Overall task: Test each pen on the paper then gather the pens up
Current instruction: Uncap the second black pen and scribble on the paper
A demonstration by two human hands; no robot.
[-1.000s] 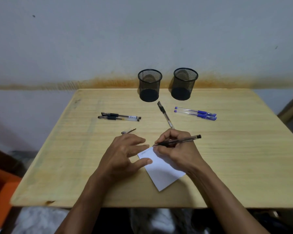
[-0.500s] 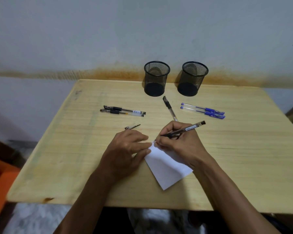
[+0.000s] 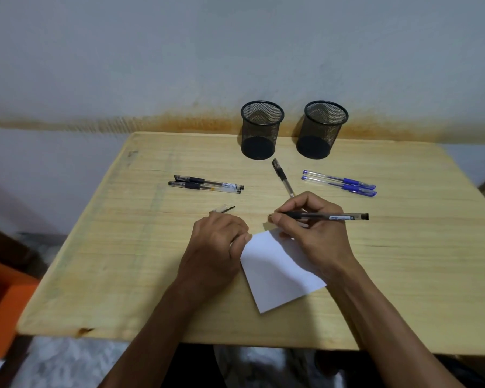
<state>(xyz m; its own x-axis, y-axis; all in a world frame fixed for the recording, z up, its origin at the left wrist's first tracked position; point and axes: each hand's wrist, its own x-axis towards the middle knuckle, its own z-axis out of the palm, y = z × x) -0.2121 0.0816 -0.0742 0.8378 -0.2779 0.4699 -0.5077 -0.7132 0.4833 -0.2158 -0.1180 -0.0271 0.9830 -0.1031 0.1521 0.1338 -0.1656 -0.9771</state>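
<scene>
A white paper (image 3: 275, 270) lies on the wooden table (image 3: 123, 261) in front of me. My right hand (image 3: 317, 236) grips an uncapped black pen (image 3: 333, 217) that lies almost level, its tip just past the paper's far corner and off the sheet. My left hand (image 3: 216, 247) rests at the paper's left edge with fingers curled, thumb touching the sheet. A pen cap (image 3: 222, 209) sticks out from behind its knuckles, apparently held there. Two black pens (image 3: 205, 184) lie at the left and two blue pens (image 3: 339, 183) at the right. One black pen (image 3: 281, 175) lies in the middle.
Two black mesh pen cups (image 3: 262, 130) (image 3: 322, 130) stand empty at the table's far edge, against the wall. An orange object (image 3: 0, 303) sits low beside the table on the left. Part of the middle pen is hidden by my right hand.
My right hand has lifted the pen tip off the paper and tilted the pen flatter. The fingers of my left hand have curled in from lying spread on the sheet.
</scene>
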